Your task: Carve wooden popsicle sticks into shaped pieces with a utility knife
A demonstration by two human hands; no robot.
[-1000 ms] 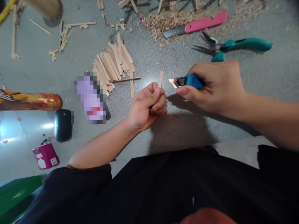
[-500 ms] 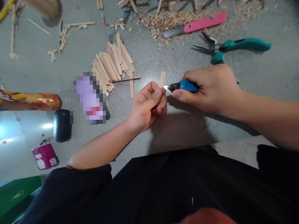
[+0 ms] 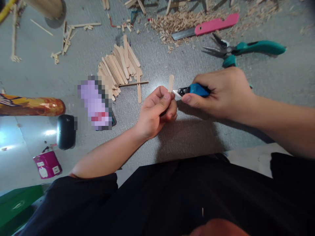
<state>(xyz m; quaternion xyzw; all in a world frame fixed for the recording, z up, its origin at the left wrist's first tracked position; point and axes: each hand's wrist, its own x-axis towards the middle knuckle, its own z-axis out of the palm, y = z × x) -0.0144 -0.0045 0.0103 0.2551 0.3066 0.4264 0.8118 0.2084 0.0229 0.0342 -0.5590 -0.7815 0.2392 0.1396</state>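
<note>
Pinched narrow in the left fingers [image 3: 172, 106]: a wooden stick [image 3: 171, 82]. Pale, flat and thin, with a rounded upper end jutting out past the thumb and leaning slightly right; lower part hidden inside the grip. Wrapped snugly in the right fingers [image 3: 193, 100]: a cutter [image 3: 197, 90], blue and black, with a short, pointed, silvery blade [image 3: 176, 93] aimed at the left fingers. Blade tip at the stick's right edge, just beside the left thumb tip; too small to tell whether into the wood.

To the left of the left fingers and farther out: a loose pile of sticks [image 3: 114, 70], equally pale, with a thin darker stick [image 3: 135, 83] near its right edge. Beside that pile, left of the same fingers: a purple item [image 3: 94, 103], blurred into blocks. Beyond the right fingers, on the grey desk [image 3: 187, 62]: teal-handled pliers [image 3: 242, 48], spread apart, then a pink-handled knife [image 3: 209, 27] by a heap of wood shavings [image 3: 169, 25].
</note>
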